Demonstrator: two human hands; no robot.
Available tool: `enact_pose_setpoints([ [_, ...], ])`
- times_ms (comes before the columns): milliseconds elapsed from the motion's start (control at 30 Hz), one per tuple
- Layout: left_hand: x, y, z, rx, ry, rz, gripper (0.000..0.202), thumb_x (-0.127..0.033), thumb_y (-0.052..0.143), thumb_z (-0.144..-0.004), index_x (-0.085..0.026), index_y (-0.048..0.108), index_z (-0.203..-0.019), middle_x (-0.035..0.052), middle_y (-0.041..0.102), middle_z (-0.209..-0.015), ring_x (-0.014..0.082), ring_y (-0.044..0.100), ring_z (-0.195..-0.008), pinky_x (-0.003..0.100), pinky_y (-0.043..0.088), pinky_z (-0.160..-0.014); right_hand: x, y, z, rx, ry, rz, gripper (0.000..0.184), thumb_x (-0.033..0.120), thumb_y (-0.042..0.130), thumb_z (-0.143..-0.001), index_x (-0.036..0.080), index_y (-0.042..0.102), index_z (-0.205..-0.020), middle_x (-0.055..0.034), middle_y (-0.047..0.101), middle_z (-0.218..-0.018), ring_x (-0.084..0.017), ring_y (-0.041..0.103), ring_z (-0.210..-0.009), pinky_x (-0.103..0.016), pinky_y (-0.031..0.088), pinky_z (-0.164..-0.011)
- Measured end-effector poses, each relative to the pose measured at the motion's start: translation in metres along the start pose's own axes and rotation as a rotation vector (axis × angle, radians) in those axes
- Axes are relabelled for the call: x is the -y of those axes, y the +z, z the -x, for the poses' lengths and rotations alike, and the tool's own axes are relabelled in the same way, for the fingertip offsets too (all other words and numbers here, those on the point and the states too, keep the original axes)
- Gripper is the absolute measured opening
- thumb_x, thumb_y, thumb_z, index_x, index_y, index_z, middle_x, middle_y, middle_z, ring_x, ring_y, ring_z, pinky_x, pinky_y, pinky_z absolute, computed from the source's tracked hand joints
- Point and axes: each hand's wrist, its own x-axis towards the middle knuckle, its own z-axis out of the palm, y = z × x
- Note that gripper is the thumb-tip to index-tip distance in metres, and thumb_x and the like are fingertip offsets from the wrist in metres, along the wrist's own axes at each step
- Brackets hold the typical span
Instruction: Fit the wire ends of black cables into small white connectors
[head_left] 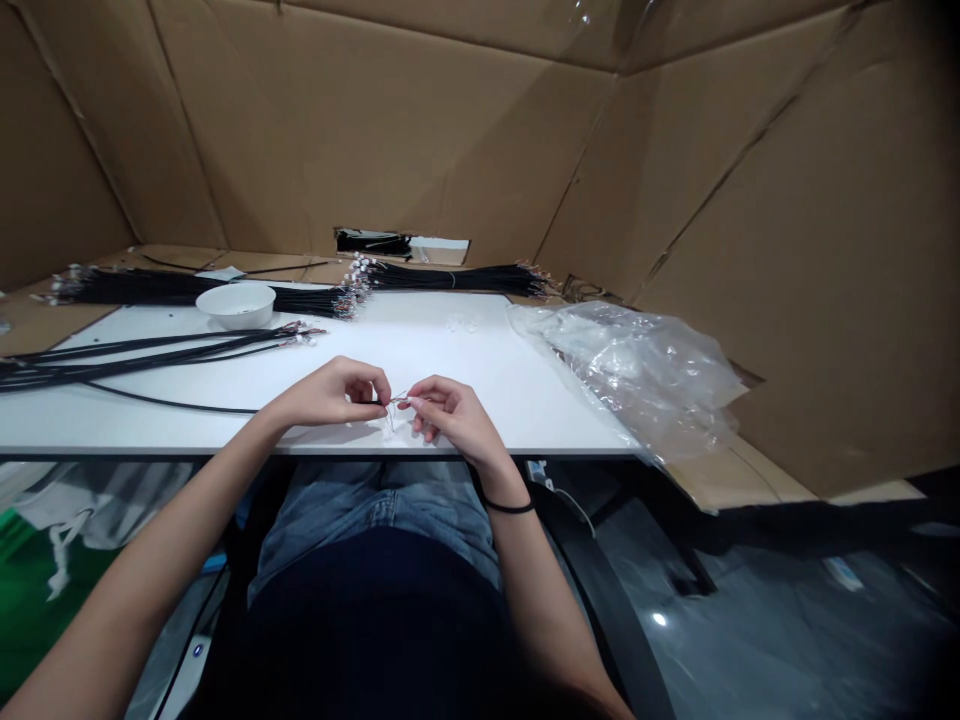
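My left hand [337, 393] is closed in a pinch on the end of a thin black cable [172, 404] that runs off to the left across the white table [480, 370]. My right hand [450, 412] is closed too, its fingertips pinching the cable's bare wire tips [396, 401] between the two hands. Both hands rest near the table's front edge. A small clear part seems to lie under them, too small to make out.
Loose black cables [150, 350] lie at the left. Bundled cables [195, 288] and another bundle [450, 278] lie at the back beside a white bowl [236, 304]. A crumpled clear plastic bag [637, 365] sits at the right. Cardboard walls [375, 120] enclose the table.
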Motion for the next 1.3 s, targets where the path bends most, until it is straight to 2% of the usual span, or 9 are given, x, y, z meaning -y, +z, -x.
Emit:
enact_pose_setpoints([
  [500, -0.0002, 0.0006, -0.0002, -0.002, 0.019, 0.026, 0.017, -0.028, 0.064, -0.079, -0.011, 0.066, -0.079, 0.0008, 0.061, -0.062, 0.0088, 0.052, -0.056, 0.019, 0.042, -0.055, 0.0019, 0.0, 0.0003, 0.01, -0.014, -0.02, 0.035, 0.043, 0.078, -0.073, 0.016, 0.062, -0.087, 0.0011, 0.064, -0.064, -0.009, 0.058, -0.048, -0.018, 0.047, -0.042],
  [800, -0.0038, 0.0002, 0.0003, -0.028, 0.039, 0.041, 0.016, -0.026, 0.066, -0.079, -0.013, 0.062, -0.088, 0.0, 0.062, -0.072, 0.0078, 0.052, -0.058, 0.019, 0.043, -0.057, 0.0036, 0.0009, 0.0012, 0.009, -0.01, -0.013, 0.034, 0.043, 0.077, -0.074, 0.016, 0.063, -0.088, 0.0022, 0.063, -0.06, -0.009, 0.057, -0.047, -0.019, 0.047, -0.042],
  [1033, -0.0025, 0.001, 0.0004, -0.04, 0.04, 0.037, 0.015, -0.026, 0.067, -0.079, -0.013, 0.062, -0.085, -0.0013, 0.058, -0.07, 0.0074, 0.049, -0.056, 0.019, 0.04, -0.055, 0.0029, 0.0014, 0.0017, -0.016, 0.003, -0.027, 0.035, 0.044, 0.077, -0.074, 0.016, 0.063, -0.088, -0.0048, 0.072, -0.081, -0.009, 0.061, -0.053, -0.018, 0.048, -0.042],
  [1300, -0.0024, -0.0003, 0.0006, -0.008, 0.035, 0.033, 0.016, -0.026, 0.066, -0.079, -0.011, 0.068, -0.082, 0.0025, 0.063, -0.068, 0.0093, 0.052, -0.058, 0.02, 0.042, -0.056, 0.0037, 0.0019, 0.0018, -0.025, 0.015, -0.024, 0.035, 0.045, 0.076, -0.075, 0.016, 0.062, -0.087, -0.0065, 0.074, -0.084, -0.009, 0.061, -0.054, -0.018, 0.049, -0.043],
])
